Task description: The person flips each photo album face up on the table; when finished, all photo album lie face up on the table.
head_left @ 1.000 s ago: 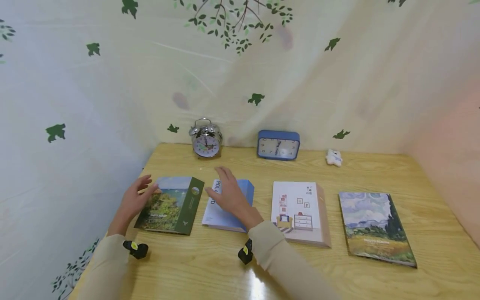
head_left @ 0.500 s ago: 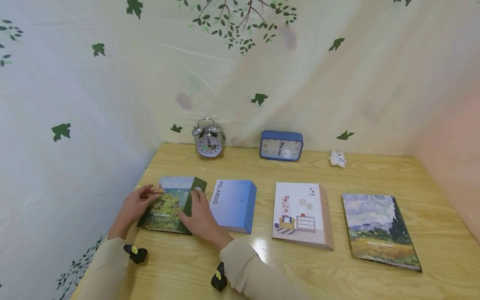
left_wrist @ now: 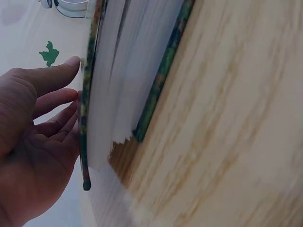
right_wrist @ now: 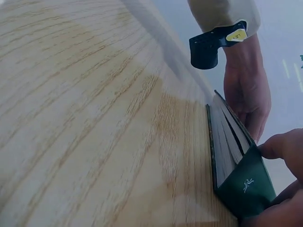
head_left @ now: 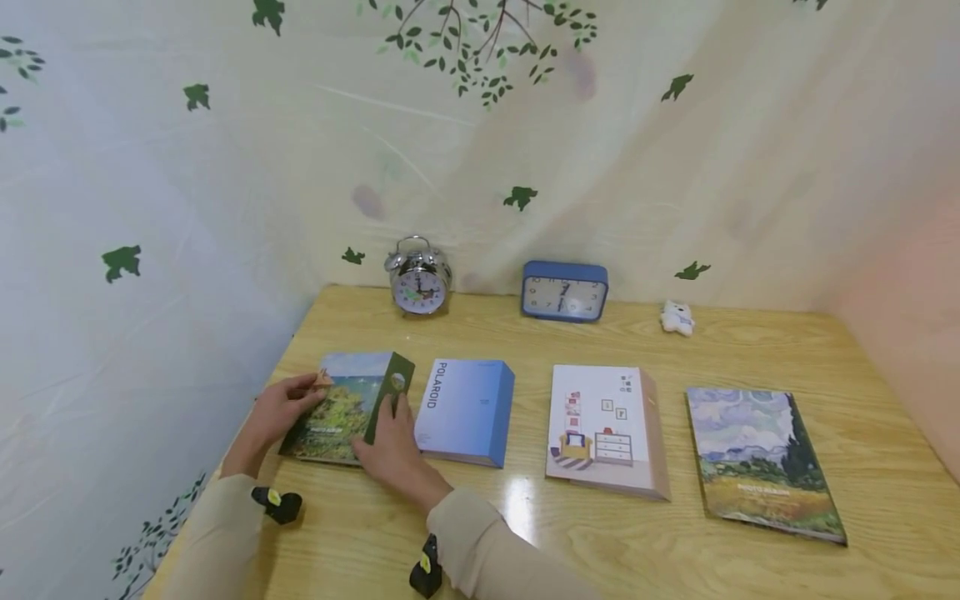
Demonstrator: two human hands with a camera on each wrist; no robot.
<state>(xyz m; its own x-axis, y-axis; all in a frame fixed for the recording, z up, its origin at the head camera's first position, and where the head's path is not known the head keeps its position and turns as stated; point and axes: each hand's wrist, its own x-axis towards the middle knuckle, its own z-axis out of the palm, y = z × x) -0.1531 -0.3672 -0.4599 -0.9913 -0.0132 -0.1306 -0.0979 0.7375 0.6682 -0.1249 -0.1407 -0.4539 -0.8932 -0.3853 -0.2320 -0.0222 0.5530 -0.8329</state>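
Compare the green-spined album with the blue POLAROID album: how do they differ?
The green-spined album has a landscape picture on its cover; the POLAROID album is blue, with dark lettering down one side. The left hand and right hand touch the green-spined album; neither grips the POLAROID album. Both rest on the wood-grain table.

sleeves [head_left: 217,537] are beige — wrist cameras [head_left: 282,508] black, marked yellow.

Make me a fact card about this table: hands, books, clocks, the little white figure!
Left hand: touches the green-spined album's cover
Right hand: holds it at the spine
Other books: blue POLAROID book, white room-picture book, landscape photo album
Clocks: silver clock, blue clock
Little white figure: right of both clocks
Table: wood-grained
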